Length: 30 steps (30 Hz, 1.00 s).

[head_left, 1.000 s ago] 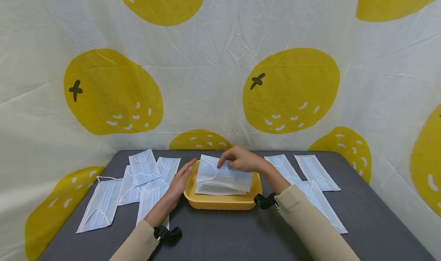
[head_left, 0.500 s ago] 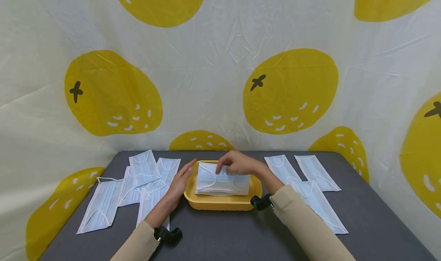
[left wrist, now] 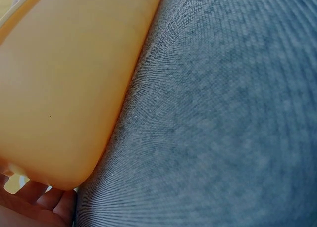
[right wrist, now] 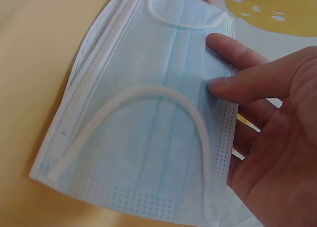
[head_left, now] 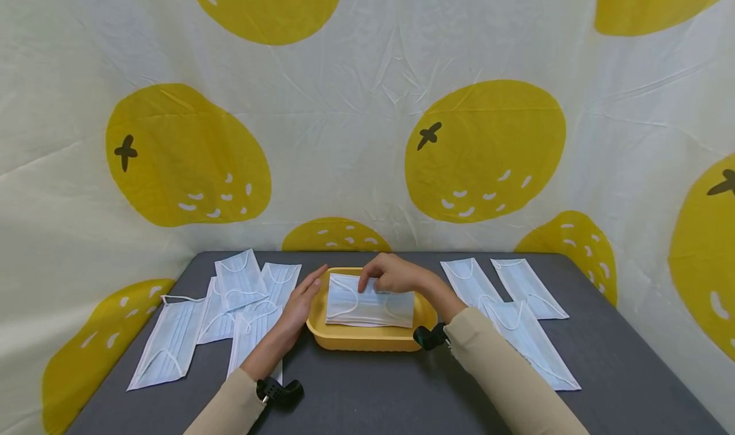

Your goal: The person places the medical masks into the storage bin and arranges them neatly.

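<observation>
1. A dark grey cloth-covered table carries everything.
2. A shallow rectangular yellow plastic tray sits on it near the middle, toward the far edge.
3. Left of the tray, a loose overlapping group of pale blue pleated face masks lies flat.
4. Right of the tray, more pale blue masks lie partly overlapping.

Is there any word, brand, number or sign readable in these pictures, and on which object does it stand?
None: no readable text in any view.
Face masks: plain blue, no print.
Yellow tray: no label.
Backdrop cloth: only yellow fruit shapes with dark cross marks, not letters.
</observation>
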Available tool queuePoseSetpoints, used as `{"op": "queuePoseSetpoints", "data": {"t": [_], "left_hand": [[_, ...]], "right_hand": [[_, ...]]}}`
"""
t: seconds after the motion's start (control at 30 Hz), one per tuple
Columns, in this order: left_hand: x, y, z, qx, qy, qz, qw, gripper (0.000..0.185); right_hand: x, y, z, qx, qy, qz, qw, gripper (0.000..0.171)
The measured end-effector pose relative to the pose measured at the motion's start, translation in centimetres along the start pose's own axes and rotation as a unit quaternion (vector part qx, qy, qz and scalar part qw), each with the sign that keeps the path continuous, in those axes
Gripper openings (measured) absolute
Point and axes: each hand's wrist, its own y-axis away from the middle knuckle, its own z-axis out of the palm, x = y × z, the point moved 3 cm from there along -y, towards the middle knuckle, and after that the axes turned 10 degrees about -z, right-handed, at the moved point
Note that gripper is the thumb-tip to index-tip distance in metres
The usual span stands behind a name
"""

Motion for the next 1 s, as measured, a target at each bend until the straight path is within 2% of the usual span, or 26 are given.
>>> {"op": "queuePoseSetpoints", "data": {"t": [0.33,1.0], "left_hand": [[0.1,0.1,0.0,0.006,-0.003,-0.006,1.0,0.047],[-0.1,0.0,0.0,0.008,-0.004,-0.003,1.0,0.048]], "right_hand": [[0.0,-0.6,-0.4,-0.017,0.046,0.014,0.999,0.06],[0.6,-1.5,0.1,-0.025,0.051,0.036,0.998,0.059]]}}
